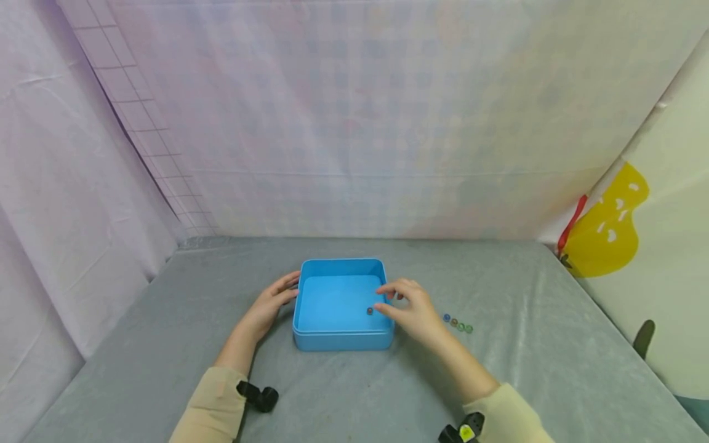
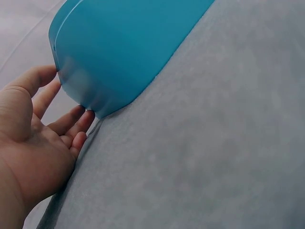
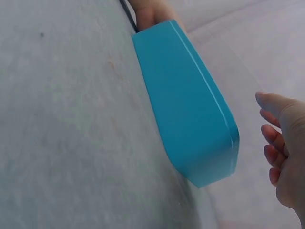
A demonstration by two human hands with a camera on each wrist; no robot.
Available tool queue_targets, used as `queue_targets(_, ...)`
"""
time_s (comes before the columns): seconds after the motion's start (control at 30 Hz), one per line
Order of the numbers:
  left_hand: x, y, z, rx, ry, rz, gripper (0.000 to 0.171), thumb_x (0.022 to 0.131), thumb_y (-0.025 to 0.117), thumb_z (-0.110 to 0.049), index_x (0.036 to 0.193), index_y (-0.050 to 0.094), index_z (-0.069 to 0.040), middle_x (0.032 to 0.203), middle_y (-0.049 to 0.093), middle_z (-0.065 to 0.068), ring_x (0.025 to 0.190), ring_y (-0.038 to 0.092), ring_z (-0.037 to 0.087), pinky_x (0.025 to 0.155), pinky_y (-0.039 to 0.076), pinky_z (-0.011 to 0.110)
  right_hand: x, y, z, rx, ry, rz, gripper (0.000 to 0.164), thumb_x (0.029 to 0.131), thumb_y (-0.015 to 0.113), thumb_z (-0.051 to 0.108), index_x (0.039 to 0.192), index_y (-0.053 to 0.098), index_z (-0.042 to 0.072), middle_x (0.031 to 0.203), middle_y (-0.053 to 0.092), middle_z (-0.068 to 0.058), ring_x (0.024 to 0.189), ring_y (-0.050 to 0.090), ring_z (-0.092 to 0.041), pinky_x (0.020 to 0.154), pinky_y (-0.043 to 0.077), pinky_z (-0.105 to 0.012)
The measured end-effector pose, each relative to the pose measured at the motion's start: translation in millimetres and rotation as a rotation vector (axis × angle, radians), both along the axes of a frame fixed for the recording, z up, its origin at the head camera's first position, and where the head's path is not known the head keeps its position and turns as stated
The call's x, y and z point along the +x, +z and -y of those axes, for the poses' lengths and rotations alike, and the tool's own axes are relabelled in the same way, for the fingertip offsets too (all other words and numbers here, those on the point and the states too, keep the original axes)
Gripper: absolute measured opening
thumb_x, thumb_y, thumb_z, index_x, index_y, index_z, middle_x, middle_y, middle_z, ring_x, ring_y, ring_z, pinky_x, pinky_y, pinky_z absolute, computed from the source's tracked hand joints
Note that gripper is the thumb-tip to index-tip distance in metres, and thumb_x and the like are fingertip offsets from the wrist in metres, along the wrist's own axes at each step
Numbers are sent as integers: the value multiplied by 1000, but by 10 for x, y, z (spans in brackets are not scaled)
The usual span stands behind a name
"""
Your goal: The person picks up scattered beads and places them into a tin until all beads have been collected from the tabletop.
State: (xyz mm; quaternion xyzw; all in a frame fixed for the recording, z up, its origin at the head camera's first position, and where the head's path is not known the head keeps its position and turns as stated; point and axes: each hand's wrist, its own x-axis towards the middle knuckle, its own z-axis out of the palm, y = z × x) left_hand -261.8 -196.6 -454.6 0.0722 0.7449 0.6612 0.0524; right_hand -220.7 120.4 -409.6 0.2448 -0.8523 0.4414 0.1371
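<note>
A blue open-topped box [image 1: 343,301] stands on the grey cloth. Against its left side rest the fingertips of my left hand [image 1: 272,304], with the fingers fairly straight; the left wrist view shows them touching the box wall [image 2: 109,52] near a corner. Over the right rim hovers my right hand [image 1: 412,307], thumb and fingers spread apart, holding nothing. A small dark marble [image 1: 370,311] appears inside the box just left of the thumb; whether it lies on the floor or is falling cannot be told. In the right wrist view, the right hand [image 3: 286,148] is apart from the box.
Several marbles, among them a blue marble [image 1: 446,317] and a green marble [image 1: 469,329], lie in a short row on the grey cloth [image 1: 526,369] right of the box. A pale curtain [image 1: 354,123] hangs behind the table.
</note>
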Motion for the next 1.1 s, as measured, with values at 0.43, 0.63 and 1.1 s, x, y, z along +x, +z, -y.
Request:
queue_targets(0.43, -6, 7, -4, -3, 6, 13, 51, 98, 55, -18, 146, 40, -10, 148, 36, 14, 138, 27, 30, 108, 20, 54, 16, 9, -213, -10, -43, 5, 24, 82, 77, 16, 103, 71, 7, 90, 59, -10, 91, 49, -34, 75, 42, -50)
queue_targets(0.63, -4, 10, 0, -1, 3, 8, 51, 98, 55, -18, 146, 39, -10, 148, 36, 14, 138, 27, 30, 108, 20, 53, 27, -6, -315, 4, -59, -8, 24, 82, 77, 16, 103, 71, 7, 90, 60, -11, 90, 49, -30, 76, 42, -49)
queue_targets(1.1, 1, 6, -5, -3, 4, 8, 50, 99, 54, -18, 146, 40, -11, 149, 36, 14, 138, 27, 29, 109, 20, 53, 35, -42, -486, -1, -89, -57, 23, 79, 79, 12, 101, 72, 7, 88, 60, -11, 88, 51, -33, 75, 41, -43)
